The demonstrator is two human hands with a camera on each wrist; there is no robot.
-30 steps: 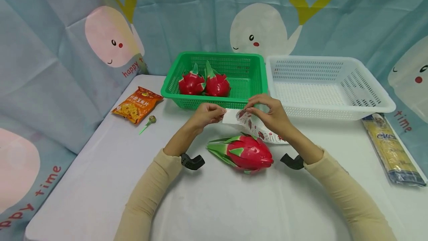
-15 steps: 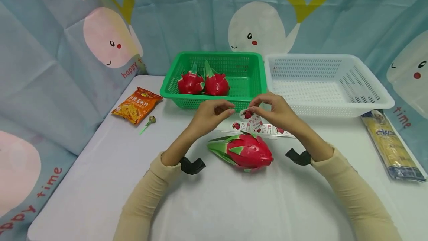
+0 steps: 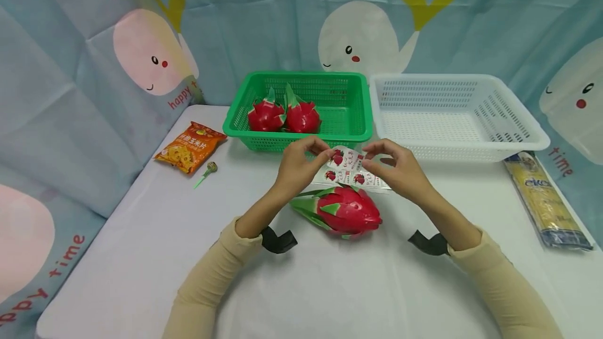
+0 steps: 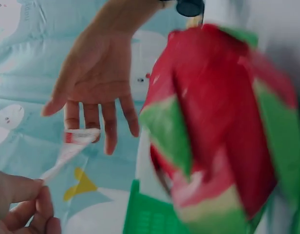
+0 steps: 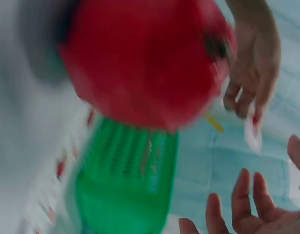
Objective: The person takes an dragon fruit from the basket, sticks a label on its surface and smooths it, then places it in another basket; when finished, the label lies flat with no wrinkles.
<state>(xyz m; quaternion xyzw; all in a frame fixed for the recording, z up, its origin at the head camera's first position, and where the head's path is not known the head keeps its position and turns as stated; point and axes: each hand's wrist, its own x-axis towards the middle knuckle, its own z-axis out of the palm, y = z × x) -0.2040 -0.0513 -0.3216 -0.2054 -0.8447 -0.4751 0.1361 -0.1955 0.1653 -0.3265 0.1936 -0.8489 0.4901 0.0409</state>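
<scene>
A peeled oval sticker (image 3: 343, 157) with a dragon fruit picture hangs above the table, its edge pinched by my left hand (image 3: 301, 164). In the left wrist view, thumb and fingers hold one end of that sticker (image 4: 74, 141). My right hand (image 3: 400, 170) is right beside the sticker's other end, fingers spread and relaxed in the right wrist view. A strip of stickers (image 3: 360, 179) lies flat on the table beneath the hands. Nearer to me, a red dragon fruit (image 3: 353, 211) lies on its side between the forearms, its green leafy end pointing left.
Behind the hands stand a green basket (image 3: 297, 140) with two dragon fruits (image 3: 303, 118) and a white basket (image 3: 471, 150). To the left lie an orange snack bag (image 3: 190, 146) and a lollipop (image 3: 207, 171). A yellow pasta packet (image 3: 546, 198) lies at right.
The sticker was peeled off its strip by my right hand, and the strip went down onto the table. My left hand then took the sticker's edge and my right fingers let go.
</scene>
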